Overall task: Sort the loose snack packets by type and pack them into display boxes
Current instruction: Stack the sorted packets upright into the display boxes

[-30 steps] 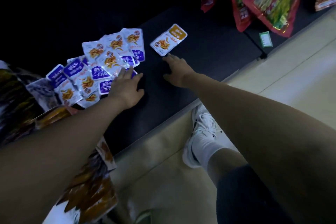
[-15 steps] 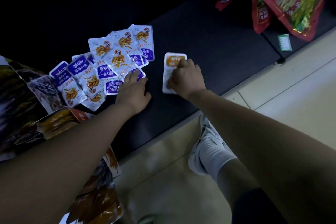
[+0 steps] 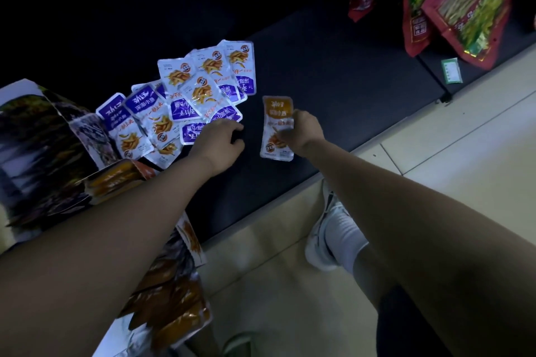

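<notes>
Several purple-and-white snack packets (image 3: 185, 101) lie fanned out on the dark shelf (image 3: 333, 90). A single orange-and-white packet (image 3: 275, 116) lies just right of them, long side pointing away from me. My right hand (image 3: 301, 133) grips its right edge with curled fingers. My left hand (image 3: 217, 142) rests at the near edge of the purple pile, fingers curled over a purple packet; whether it holds one I cannot tell. A display box (image 3: 43, 148) with dark printed sides stands at the left, its inside mostly hidden.
Large red bags of green snacks (image 3: 464, 9) hang at the upper right above a green price tag (image 3: 451, 70). Orange printed packaging (image 3: 171, 295) sits under my left forearm. My white shoe (image 3: 324, 240) stands on the pale tiled floor below the shelf edge.
My right hand reached the orange packet, pulled it toward me and turned it lengthwise, and now grips its edge. My left hand stayed at the purple pile.
</notes>
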Demonstrator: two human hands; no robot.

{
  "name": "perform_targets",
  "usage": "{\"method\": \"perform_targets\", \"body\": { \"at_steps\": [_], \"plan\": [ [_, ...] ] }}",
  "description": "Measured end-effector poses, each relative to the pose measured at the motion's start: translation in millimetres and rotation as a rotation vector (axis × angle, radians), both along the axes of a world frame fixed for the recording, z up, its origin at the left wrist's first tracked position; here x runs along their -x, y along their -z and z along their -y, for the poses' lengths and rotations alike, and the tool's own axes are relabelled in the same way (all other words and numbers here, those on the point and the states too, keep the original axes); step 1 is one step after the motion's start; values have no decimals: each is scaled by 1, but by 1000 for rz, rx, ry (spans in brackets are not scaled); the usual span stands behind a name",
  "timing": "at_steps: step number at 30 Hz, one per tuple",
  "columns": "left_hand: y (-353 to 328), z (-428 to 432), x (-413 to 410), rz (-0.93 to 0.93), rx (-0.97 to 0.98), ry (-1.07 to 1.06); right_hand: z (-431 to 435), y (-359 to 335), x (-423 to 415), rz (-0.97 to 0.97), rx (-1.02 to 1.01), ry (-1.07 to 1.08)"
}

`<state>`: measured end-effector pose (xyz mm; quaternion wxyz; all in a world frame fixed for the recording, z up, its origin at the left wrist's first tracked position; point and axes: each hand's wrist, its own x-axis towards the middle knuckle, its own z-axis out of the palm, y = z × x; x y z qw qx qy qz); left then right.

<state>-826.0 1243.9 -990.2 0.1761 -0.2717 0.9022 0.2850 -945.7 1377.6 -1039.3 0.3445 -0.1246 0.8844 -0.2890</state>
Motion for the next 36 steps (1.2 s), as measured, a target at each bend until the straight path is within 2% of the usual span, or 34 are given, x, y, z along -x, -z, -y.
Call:
{"method": "perform_targets", "body": {
  "at_steps": [4, 10, 18, 22, 27, 32, 36],
  "plan": [
    [-33, 1, -22, -174, 16, -97, -4, -34, -11, 282, 294, 131],
    [-90, 3, -70, -275, 33, -211, -4, -103, -63, 506, 548, 160],
    [-126, 16, -185, -236, 79, -399, 15, -161, -153, 568, 697, 29],
    [-109, 17, -225, -178, -61, -504, 31, -171, -174, 550, 704, -21],
    [-93, 10, -241, -149, -331, -602, 41, -160, -192, 495, 576, -169],
    [-91, 9, -239, -144, -387, -615, 46, -147, -198, 452, 492, -178],
    [-87, 11, -240, -164, -411, -653, 43, -144, -195, 306, 420, -287]
  ]
}}
